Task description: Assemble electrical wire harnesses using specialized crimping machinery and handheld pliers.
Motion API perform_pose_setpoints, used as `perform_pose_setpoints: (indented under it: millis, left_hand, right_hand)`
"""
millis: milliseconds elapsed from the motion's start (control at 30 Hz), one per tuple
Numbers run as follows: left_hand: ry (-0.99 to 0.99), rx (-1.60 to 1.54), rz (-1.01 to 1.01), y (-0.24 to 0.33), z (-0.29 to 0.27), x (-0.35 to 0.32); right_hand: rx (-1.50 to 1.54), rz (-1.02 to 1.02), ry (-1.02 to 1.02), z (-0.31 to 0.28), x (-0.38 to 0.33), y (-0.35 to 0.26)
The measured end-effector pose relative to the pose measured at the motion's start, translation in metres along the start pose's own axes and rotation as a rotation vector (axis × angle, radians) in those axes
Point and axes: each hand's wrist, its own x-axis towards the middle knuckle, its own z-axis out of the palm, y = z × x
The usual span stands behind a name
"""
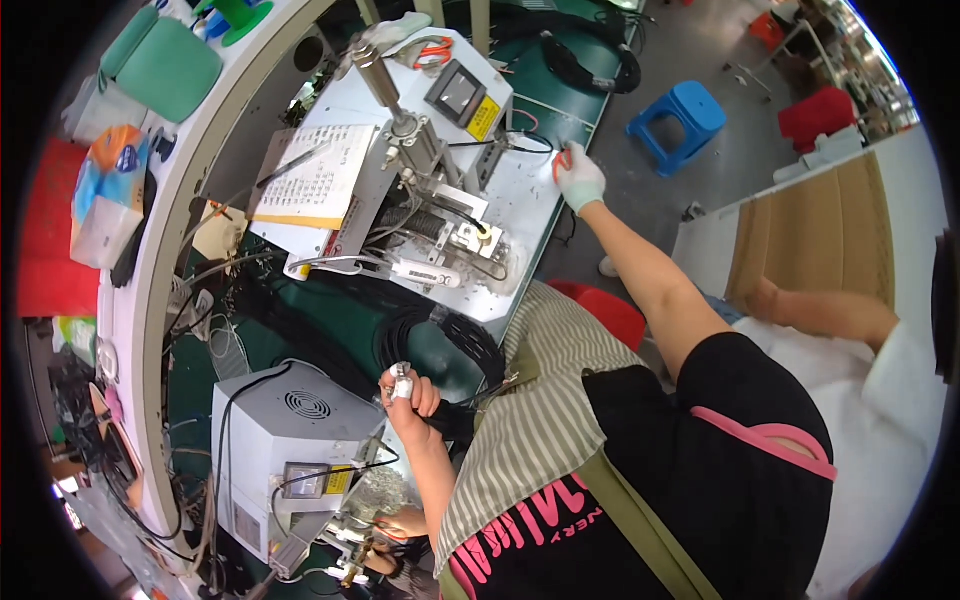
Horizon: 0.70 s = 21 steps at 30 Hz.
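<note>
My right hand, in a white glove, reaches far out over the front edge of the machine's base plate. Its fingers close around orange-handled scissors; the blades cannot be made out. My left hand is curled shut beside a coil of black cable, with white wrapping on the thumb. A small whitish and metallic bit shows at its fingertips, too small to name. Between my hands stands a benchtop machine with a press column, a small screen and a metal fixture.
A handwritten sheet lies on the machine. A second grey machine stands nearer, where another person's hand works. At right are a blue stool and a person's bare arm. More orange-handled scissors rest on top.
</note>
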Motion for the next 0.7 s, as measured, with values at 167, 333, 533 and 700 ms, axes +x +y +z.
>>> perform_pose_setpoints:
  millis: [167, 333, 533, 700]
  left_hand:
    - [-0.002, 0.009, -0.026, -0.006, -0.006, -0.005]
    - [0.004, 0.141, -0.065, -0.004, 0.013, 0.001]
    - [-0.073, 0.378, -0.073, 0.001, 0.030, -0.007]
    - [-0.132, 0.568, -0.049, -0.002, 0.054, -0.024]
  right_hand:
    - [0.460, 0.411, -0.056, -0.048, -0.067, 0.042]
    - [0.381, 0.097, 0.154, -0.084, -0.151, 0.041]
    - [0.492, -0.317, -0.289, -0.180, -0.204, -0.080]
    - [0.577, -0.521, -0.496, -0.195, -0.237, -0.129]
